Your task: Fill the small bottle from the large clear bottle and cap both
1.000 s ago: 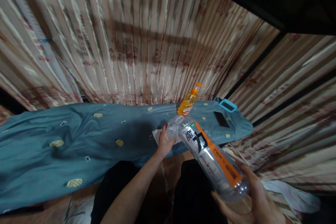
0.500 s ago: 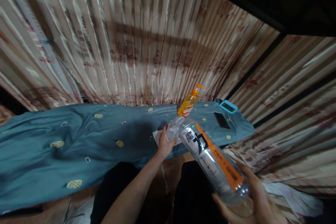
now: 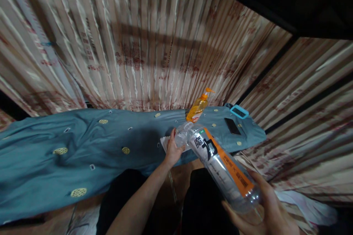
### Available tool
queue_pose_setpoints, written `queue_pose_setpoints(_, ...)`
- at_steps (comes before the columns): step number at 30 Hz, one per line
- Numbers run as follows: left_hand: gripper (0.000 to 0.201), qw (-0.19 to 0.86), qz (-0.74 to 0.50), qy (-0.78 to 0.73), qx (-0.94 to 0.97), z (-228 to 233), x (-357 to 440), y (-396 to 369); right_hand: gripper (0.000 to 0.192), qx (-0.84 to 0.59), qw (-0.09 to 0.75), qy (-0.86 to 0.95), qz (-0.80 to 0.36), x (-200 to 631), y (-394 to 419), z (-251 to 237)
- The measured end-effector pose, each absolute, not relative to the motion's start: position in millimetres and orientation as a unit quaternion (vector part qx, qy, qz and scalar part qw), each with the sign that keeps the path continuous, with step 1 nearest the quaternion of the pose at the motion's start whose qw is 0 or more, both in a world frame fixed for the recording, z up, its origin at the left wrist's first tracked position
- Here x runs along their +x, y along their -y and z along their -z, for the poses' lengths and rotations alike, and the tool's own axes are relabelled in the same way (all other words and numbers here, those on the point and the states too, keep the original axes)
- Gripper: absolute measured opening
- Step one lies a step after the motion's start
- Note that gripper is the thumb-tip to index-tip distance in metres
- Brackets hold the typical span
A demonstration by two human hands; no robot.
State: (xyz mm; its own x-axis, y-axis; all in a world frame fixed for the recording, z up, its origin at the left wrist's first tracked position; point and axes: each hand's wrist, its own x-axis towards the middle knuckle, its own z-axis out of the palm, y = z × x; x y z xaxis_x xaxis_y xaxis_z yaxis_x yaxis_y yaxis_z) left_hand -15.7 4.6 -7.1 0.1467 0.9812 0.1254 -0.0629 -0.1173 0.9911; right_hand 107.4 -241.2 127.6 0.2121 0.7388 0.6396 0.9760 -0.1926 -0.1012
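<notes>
My left hand (image 3: 173, 152) is closed around a small clear plastic cup (image 3: 181, 136), near the front edge of the cloth-covered surface. In my right hand (image 3: 271, 205) is the base of a large clear plastic bottle (image 3: 217, 165) with an orange and silver label. The bottle is tilted, its neck end lower and at the cup's mouth. Whether liquid passes between them I cannot tell. A white sheet of paper (image 3: 164, 141) shows partly beneath the cup and left hand. Just behind the cup stands a yellow pump bottle (image 3: 197, 109) with an orange pump top.
A blue-green cloth with yellow pineapple prints (image 3: 91, 136) covers the long, narrow surface. At its right end lie a dark phone (image 3: 232, 126) and a light-blue framed object (image 3: 239, 111). Patterned curtains (image 3: 154, 44) hang close behind and to the right. My knees are below the front edge.
Almost nothing differs. The view has shifted very slightly; both hands keep their hold on the cup and the bottle.
</notes>
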Motion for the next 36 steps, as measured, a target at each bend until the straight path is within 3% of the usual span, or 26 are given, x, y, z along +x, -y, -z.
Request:
queue_pose_setpoints(17, 0.098, 0.521, -0.497, -0.427, 0.547, 6.5, -18.0, -3.8, 0.071, -0.736, 0.246, 0.591, 0.219, 106.8, 241.5, -130.0)
queue_pose_setpoints(36, 0.118, 0.542, -0.522, -0.407, 0.516, 9.7, -16.3, -1.4, 0.076, -0.743, 0.248, 0.585, 0.212, 108.7, 242.2, -126.8)
